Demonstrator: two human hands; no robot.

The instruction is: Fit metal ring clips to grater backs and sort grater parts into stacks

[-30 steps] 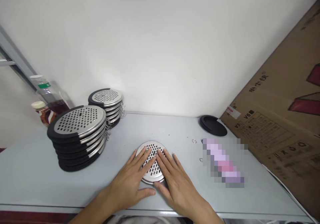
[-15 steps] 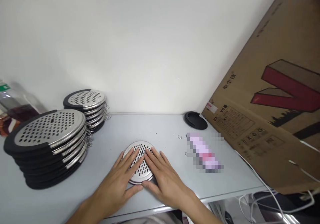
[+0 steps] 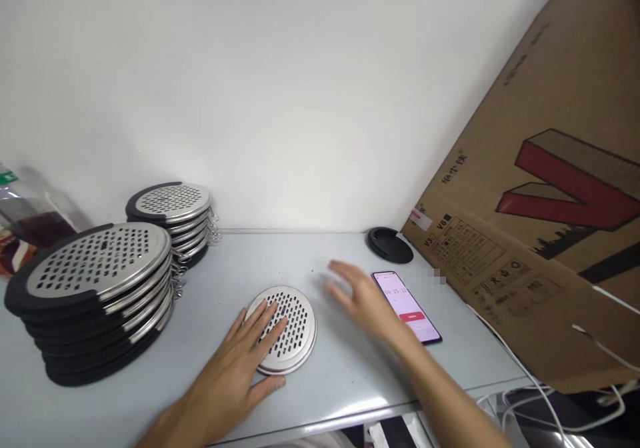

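Observation:
A round perforated metal plate [image 3: 295, 325] lies flat on the table near its front edge. My left hand [image 3: 240, 355] rests on the plate's left side, fingers spread and thumb out at its lower edge. To the right of the plate, my right hand [image 3: 363, 295] hovers above the table, smeared by motion. Its thumb and fingers are apart, and nothing shows between them. A phone [image 3: 410, 308] with a lit pink screen lies just beyond that hand, partly behind the wrist. A black round rim piece [image 3: 393, 247] sits farther back.
Two stacks of perforated discs with black rims and wire loops stand on the left, one near [image 3: 95, 268] and one farther back [image 3: 173, 201]. A bottle [image 3: 30, 215] is at the far left. A large cardboard box [image 3: 540, 235] leans at the right, with white cables [image 3: 535, 375] below.
My right hand has lifted off the plate and moved right and back toward the phone. The left hand stays on the plate. Small rings near the phone are now hidden from view.

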